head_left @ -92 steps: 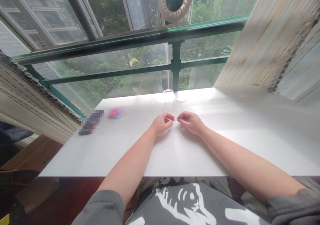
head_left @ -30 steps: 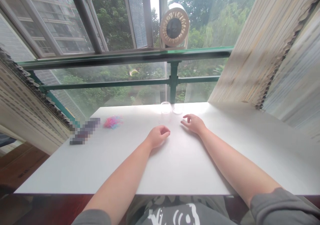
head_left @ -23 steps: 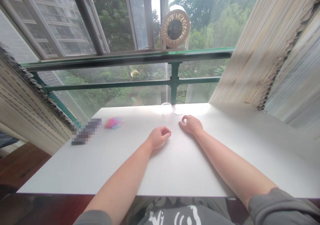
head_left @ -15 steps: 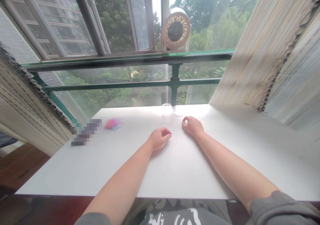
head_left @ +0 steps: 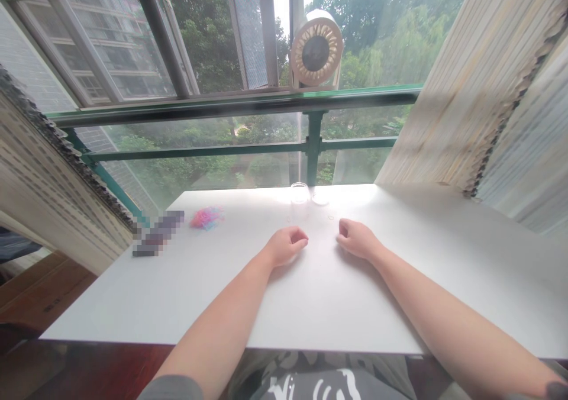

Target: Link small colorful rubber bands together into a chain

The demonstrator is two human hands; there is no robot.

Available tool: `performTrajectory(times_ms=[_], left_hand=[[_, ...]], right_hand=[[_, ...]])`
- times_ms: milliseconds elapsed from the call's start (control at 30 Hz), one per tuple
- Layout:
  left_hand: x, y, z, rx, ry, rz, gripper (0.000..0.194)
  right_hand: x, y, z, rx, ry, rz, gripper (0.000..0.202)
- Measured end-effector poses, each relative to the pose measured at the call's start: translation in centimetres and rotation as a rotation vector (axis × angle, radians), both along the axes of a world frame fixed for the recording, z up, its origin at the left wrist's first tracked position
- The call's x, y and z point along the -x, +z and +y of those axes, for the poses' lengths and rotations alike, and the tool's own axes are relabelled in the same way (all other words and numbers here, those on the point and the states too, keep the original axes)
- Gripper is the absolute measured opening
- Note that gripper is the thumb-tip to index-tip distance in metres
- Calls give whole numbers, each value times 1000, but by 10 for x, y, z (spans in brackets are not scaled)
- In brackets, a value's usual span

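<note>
We are keeping our left hand low over the middle of the white table, with its fingers curling inward and the thumb lying close to them. The fingertips are almost meeting, or are lightly touching; we cannot tell which, and we cannot tell if something small is sitting between them. Our right hand is staying well apart from the left one, on the other side of a bare strip of table. Its fingers are bending into a loose curl, more folded than spread, and the thumb is lying below them. We cannot tell if these fingers are pinching anything.

Just beyond the right hand, toward the window, a small pale loop is lying flat on the table, apart from the fingers. Another tiny pinkish piece is lying beyond the left hand, but it is too faint for telling its shape. Near the far edge a clear jar is standing upright, and just beside it, on the right, a pale round piece is lying flat.

On the left part of the table a loose pile of pink, red and blue little pieces is spreading. Farther left, a dark blurred object is lying slantwise near the table's edge. Behind the table a green railing is running before the glass, and a round fan is showing above it. At the right, a striped curtain is hanging.
</note>
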State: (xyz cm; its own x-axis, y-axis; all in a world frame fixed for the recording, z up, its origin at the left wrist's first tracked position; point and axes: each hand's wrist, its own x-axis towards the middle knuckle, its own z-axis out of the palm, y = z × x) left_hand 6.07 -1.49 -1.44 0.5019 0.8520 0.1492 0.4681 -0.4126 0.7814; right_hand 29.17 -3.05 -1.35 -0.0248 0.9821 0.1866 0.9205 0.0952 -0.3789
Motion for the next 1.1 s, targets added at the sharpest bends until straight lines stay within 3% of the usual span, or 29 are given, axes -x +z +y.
performTrajectory(times_ms=[133, 333, 433, 667, 967, 1100], left_hand=[[0, 0, 0, -12, -16, 13, 24], [12, 4, -1, 7, -49, 108, 26], [26, 8, 1, -23, -3, 174, 26], [77, 8, 11, -210, 288, 315, 26], [156, -3, 12, -226, 665, 447, 33], [197, -5, 12, -227, 947, 464, 32]], right_hand=[[8, 2, -17, 6, 137, -5, 10], [9, 4, -16, 18, 139, 24, 21], [8, 3, -16, 15, 152, 36, 22], [7, 4, -16, 22, 162, 39, 25], [5, 1, -15, 34, 160, 25, 27], [4, -1, -14, 24, 163, 19, 28]])
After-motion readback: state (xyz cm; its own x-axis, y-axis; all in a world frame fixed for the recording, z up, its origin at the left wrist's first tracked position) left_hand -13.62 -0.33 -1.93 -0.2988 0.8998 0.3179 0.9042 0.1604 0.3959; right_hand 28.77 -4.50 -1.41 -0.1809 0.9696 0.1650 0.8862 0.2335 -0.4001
